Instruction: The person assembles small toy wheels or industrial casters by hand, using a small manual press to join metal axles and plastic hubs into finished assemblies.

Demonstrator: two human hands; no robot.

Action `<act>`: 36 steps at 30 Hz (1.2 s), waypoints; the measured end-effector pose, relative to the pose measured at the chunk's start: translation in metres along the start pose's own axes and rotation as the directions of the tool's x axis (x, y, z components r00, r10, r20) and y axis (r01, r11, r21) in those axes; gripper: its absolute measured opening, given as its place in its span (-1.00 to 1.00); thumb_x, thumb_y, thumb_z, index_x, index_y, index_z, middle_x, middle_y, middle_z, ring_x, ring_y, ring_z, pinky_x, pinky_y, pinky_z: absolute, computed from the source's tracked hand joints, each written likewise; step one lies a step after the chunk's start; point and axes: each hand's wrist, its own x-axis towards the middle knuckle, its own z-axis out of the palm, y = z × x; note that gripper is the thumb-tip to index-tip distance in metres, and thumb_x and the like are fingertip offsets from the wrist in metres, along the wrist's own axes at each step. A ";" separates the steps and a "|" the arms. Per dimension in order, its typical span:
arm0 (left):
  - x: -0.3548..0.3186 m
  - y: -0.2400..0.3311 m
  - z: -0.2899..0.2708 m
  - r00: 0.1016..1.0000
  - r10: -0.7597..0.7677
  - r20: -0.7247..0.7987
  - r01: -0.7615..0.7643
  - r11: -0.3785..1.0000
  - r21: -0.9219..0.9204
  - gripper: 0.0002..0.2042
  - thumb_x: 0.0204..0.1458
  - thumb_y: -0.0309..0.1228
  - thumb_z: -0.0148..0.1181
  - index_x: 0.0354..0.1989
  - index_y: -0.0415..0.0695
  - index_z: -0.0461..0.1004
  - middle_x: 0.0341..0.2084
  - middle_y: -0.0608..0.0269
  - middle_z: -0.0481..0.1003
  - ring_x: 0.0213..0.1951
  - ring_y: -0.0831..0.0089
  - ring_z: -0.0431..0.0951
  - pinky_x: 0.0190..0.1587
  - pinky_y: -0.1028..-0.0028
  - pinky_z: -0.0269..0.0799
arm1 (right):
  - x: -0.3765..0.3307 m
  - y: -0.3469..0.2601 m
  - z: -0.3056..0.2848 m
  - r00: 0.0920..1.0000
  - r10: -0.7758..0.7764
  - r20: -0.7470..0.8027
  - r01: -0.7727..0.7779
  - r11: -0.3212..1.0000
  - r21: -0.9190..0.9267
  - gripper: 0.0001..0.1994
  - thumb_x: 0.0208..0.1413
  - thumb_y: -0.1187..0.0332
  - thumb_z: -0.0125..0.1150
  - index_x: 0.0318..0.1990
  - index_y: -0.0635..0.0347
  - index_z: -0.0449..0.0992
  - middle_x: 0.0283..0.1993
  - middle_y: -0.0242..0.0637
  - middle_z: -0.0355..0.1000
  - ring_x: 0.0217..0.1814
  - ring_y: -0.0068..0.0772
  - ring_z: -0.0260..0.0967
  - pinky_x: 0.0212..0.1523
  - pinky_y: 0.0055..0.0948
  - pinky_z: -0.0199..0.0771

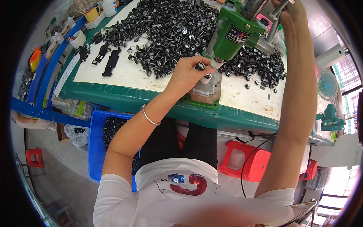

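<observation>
Wheel: a small black toy wheel (200, 66) with a pale hub sits just above frame centre, directly under the nose of the press and touching the fingertips that hold it.
Left hand: the left hand (188, 72) is pinched closed on the wheel, thumb and forefinger steadying it from the 9 o'clock side; a thin bangle (149, 117) circles the wrist lower down.
Press: a green hand press (233, 32) stands at 1 o'clock of the wheel, its pale tip (215, 63) just beside the wheel, over a worn base plate (207, 90) at 6 o'clock.
Right hand: the right hand (289, 9), at 1 o'clock near the top edge, is wrapped closed around the metal lever (275, 19) of the press.
Step in hand: by my reading, the wheel is being seated under the press tip, with the lever up and gripped but not yet pulled.
Next move calls for: likely a straight wheel under the tip, fingers clear of the nose, then a firm lever pull.
Stock: a heap of axled wheels (170, 26) spreads at 11 to 12 o'clock, loose wheels (257, 64) at 3 o'clock.
Further out: black toy chassis (111, 62) at 9 o'clock, a blue crate (96, 143) at 7 o'clock, a red stool (245, 159) at 5 o'clock.
</observation>
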 end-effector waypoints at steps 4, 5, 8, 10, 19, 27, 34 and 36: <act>-0.001 0.001 -0.001 1.000 -0.031 0.003 0.031 1.000 -0.004 -0.86 -0.04 -0.48 0.30 -0.30 -0.22 0.58 -0.47 0.39 0.55 -0.41 0.69 0.42 -0.31 0.59 0.35 | -0.017 0.002 0.007 0.989 -0.138 -0.045 0.137 0.990 -0.025 -0.76 0.17 0.13 0.12 -0.34 0.10 0.42 -0.68 -0.61 0.18 -0.82 -0.73 -0.05 -0.83 -0.68 -0.17; -0.002 0.001 -0.002 0.999 -0.047 -0.008 0.047 0.999 0.017 -0.88 -0.04 -0.50 0.30 -0.32 -0.21 0.58 -0.45 0.39 0.55 -0.39 0.69 0.44 -0.29 0.60 0.36 | -0.024 0.000 0.009 0.977 -0.202 -0.066 0.198 0.978 -0.066 -0.75 0.17 0.12 0.13 -0.35 0.10 0.42 -0.69 -0.64 0.13 -0.82 -0.74 -0.11 -0.82 -0.67 -0.24; -0.003 0.004 -0.001 0.997 -0.071 -0.018 0.072 0.996 0.052 -0.87 -0.06 -0.48 0.32 -0.33 -0.21 0.59 -0.46 0.39 0.55 -0.39 0.68 0.44 -0.28 0.58 0.36 | -0.031 -0.041 -0.019 0.701 0.397 0.592 -0.708 0.488 0.511 -0.74 0.17 0.10 0.13 -0.37 0.09 0.40 -0.70 -0.67 0.03 -0.80 -0.77 -0.17 -0.80 -0.68 -0.28; -0.005 0.004 0.000 0.998 -0.066 -0.017 0.066 0.997 0.036 -0.87 -0.06 -0.48 0.32 -0.33 -0.21 0.59 -0.47 0.39 0.55 -0.39 0.68 0.44 -0.28 0.58 0.36 | -0.053 -0.038 -0.007 0.858 0.301 0.415 -0.494 0.703 0.511 -0.74 0.17 0.10 0.13 -0.37 0.09 0.39 -0.70 -0.68 0.03 -0.79 -0.78 -0.17 -0.80 -0.69 -0.28; -0.005 0.001 0.000 0.998 -0.057 -0.024 0.058 0.997 0.040 -0.87 -0.07 -0.47 0.32 -0.35 -0.21 0.59 -0.48 0.39 0.55 -0.40 0.68 0.46 -0.32 0.59 0.37 | -0.097 -0.026 -0.012 0.780 -0.605 0.160 0.581 0.795 0.174 -0.80 0.13 0.33 0.02 -0.48 0.23 0.37 -0.62 -0.37 0.21 -0.65 -0.53 0.12 -0.60 -0.53 0.14; -0.008 -0.002 0.003 0.994 0.072 -0.087 -0.063 0.992 0.109 -0.81 -0.17 -0.46 0.37 -0.35 -0.25 0.59 -0.57 0.27 0.55 -0.55 0.63 0.44 -0.49 0.55 0.37 | -0.142 -0.013 0.019 0.645 -0.763 -0.052 0.764 0.641 0.079 -0.77 0.04 0.37 -0.07 -0.64 0.17 0.22 -0.69 -0.51 -0.11 -0.69 -0.67 -0.23 -0.68 -0.59 -0.27; -0.007 -0.018 0.007 0.980 0.140 -0.143 -0.148 0.988 -0.048 -0.84 -0.21 -0.51 0.37 -0.39 -0.21 0.59 -0.58 0.31 0.54 -0.54 0.63 0.42 -0.45 0.55 0.34 | -0.122 -0.018 0.012 0.787 -0.616 -0.017 0.615 0.784 0.082 -0.64 0.14 0.38 -0.02 -0.68 0.10 0.06 -0.67 -0.49 -0.14 -0.67 -0.64 -0.26 -0.63 -0.56 -0.28; -0.009 -0.017 0.006 0.978 0.147 -0.147 -0.160 0.984 -0.078 -0.84 -0.21 -0.51 0.37 -0.40 -0.21 0.59 -0.59 0.31 0.53 -0.54 0.63 0.41 -0.45 0.55 0.34 | -0.101 -0.018 -0.001 0.835 -0.548 0.056 0.540 0.835 0.106 -0.70 0.15 0.37 0.04 -0.62 0.14 0.18 -0.64 -0.47 -0.03 -0.64 -0.67 -0.15 -0.62 -0.59 -0.20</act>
